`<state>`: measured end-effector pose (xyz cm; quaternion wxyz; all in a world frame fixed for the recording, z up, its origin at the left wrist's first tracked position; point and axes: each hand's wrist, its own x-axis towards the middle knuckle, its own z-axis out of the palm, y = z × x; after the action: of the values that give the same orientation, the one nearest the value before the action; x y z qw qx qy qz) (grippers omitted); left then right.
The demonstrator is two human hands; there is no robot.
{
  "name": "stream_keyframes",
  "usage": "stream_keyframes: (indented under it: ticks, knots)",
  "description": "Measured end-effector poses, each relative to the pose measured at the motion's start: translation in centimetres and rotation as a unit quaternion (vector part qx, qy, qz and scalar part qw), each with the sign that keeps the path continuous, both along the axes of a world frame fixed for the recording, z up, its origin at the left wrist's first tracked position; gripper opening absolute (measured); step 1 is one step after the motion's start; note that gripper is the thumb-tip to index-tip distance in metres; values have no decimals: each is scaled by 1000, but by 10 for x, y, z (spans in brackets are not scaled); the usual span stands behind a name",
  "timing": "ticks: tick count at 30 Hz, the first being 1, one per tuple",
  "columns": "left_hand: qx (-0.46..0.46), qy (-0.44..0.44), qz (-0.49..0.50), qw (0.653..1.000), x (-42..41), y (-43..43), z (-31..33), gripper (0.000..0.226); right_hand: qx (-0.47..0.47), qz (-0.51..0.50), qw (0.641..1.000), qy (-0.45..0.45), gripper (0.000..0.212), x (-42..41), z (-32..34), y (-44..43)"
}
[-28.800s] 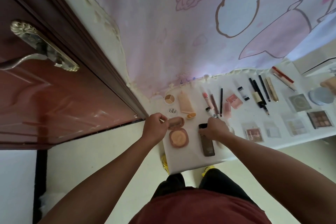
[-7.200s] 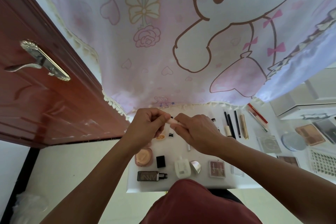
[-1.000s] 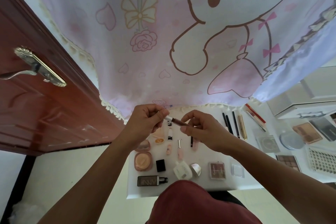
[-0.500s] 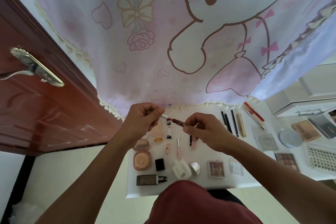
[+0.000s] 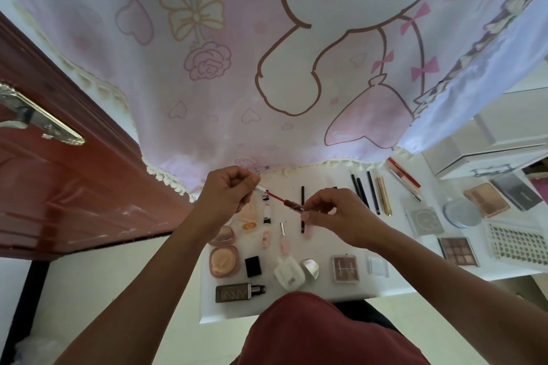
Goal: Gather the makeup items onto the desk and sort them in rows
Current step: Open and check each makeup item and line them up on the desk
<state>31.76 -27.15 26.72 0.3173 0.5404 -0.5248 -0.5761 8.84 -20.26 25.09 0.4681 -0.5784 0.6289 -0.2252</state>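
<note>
Mid-frame above the surface [image 5: 326,184], the left grip [image 5: 228,195] pinches the wand [image 5: 274,197] by its cap and the right grip [image 5: 335,216] pinches the lip gloss tube [image 5: 292,205], so the next move is probably to reseat the wand and lay the tube in a row.

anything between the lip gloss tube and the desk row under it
Nothing visible blocks it. The right hand holds the lip gloss tube in the air above the desk, with the left hand holding its wand drawn out.
</note>
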Motion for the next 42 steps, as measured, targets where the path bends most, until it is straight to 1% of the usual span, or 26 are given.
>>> stream_keyframes:
  ticks: [6,9,12,14,16,18,24,26,28,30,32,37,38,40,42]
  knots:
    - [12,-36,-6,999,-20,-10,-22,10,25,-16,999,30,8,-8,-18,-2]
    - [11,-84,-17,996,-35,-19,-42,5,55,-22,998,29,12,-10,-36,-3]
    - [9,-129,-24,991,-49,-32,-66,3,61,-6,995,77,15,-9,-59,-8]
    - [17,-157,-14,987,-58,-43,-87,5,71,3,993,92,9,-7,-78,-15]
    - [28,-180,-2,983,-66,-54,-107,10,91,12,990,104,19,-3,-99,-25]
    - [43,-197,1,980,-74,-64,-124,12,100,14,987,127,18,3,-115,-35]
    - [86,-238,0,968,-85,-87,-165,10,180,26,965,190,22,22,-162,-66]
    - [103,-249,-5,963,-88,-91,-172,9,203,35,955,215,19,28,-173,-73]
    - [127,-253,-10,959,-91,-95,-181,10,206,60,950,228,15,32,-183,-80]
    - [148,-257,-18,955,-92,-98,-188,13,197,69,950,232,16,35,-188,-87]
    - [165,-268,-28,949,-91,-101,-192,23,189,69,953,229,16,41,-194,-93]
    - [171,-290,-52,940,-90,-106,-187,32,219,82,951,202,24,44,-197,-102]
    - [171,-289,-55,940,-90,-106,-187,31,221,86,951,198,25,42,-195,-103]
    - [164,-286,-51,943,-87,-108,-185,23,227,83,953,184,22,35,-191,-103]
    - [151,-280,-44,947,-83,-109,-180,16,222,49,960,165,21,21,-185,-104]
